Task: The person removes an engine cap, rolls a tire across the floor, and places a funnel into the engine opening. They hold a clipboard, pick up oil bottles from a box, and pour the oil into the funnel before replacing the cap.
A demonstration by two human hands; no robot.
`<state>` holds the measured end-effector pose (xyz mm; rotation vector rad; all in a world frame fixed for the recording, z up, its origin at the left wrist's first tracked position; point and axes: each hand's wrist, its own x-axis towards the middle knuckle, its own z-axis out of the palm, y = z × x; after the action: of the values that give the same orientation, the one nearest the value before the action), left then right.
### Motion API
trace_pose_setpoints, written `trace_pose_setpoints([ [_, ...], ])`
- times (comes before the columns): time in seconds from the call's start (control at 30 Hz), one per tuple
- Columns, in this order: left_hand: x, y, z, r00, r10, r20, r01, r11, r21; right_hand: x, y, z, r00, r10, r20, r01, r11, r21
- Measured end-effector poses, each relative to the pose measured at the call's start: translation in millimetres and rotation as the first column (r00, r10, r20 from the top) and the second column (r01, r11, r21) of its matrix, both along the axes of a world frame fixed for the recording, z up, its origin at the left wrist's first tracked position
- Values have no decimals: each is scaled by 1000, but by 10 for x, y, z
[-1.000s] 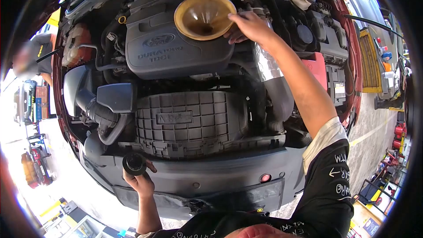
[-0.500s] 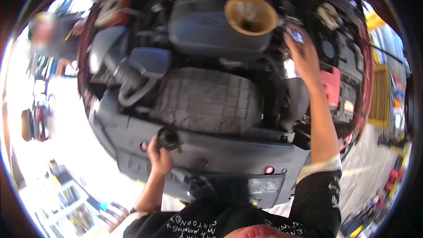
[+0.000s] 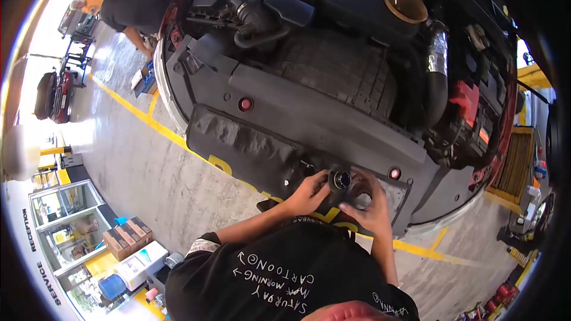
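A round black part (image 3: 340, 179) with a ringed, cap-like face is held by my left hand (image 3: 309, 194), thumb and fingers closed on its left side. Close beside it on the right is my right hand (image 3: 373, 207), its fingers and thumb curved round something dark that I cannot make out. Both hands are above the black cover (image 3: 238, 142) on the front edge of the car's engine bay. Farther back, an amber funnel (image 3: 405, 3) stands in the engine area, left of a silver-wrapped hose (image 3: 437, 50).
Another person (image 3: 138, 3) in a dark shirt is at the car's left side. A red battery-area cover (image 3: 466, 102) is at the right of the bay. At lower left stand a glass display counter (image 3: 65, 199) and brown boxes (image 3: 128, 238). Yellow lines mark the floor.
My right hand has come back from beside the funnel to next to my left hand. The left hand still holds the round black part. The view has shifted, showing more floor at left.
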<state>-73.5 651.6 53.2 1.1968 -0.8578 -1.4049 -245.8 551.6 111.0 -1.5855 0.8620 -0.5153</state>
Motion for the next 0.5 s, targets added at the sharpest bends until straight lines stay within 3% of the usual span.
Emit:
trace_pose_setpoints([
  [0.13, -33, 203, -5, 991, -102, 85, 105, 994, -38, 2, 276, 66, 998, -30, -63, 24, 996, -85],
  [0.27, -50, 295, 54, 994, -106, -29, 104, 992, -70, 52, 474, 112, 987, -97, -127, 75, 983, -166],
  [0.33, -46, 328, 44, 990, -83, 112, 103, 976, -189, 53, 587, 101, 983, -99, -152, 63, 972, -228],
  [0.4, -74, 408, -49, 993, -22, 113, 45, 978, -205, 41, 712, 59, 965, -164, -205, 106, 958, -268],
  [0.47, -36, 470, -84, 957, -101, 271, 135, 985, -110, 62, 773, 129, 961, -204, -186, 143, 945, -295],
  [0.5, -83, 490, -165, 984, -87, 158, 108, 986, -128, 49, 811, 160, 956, -222, -190, 172, 954, -247],
])
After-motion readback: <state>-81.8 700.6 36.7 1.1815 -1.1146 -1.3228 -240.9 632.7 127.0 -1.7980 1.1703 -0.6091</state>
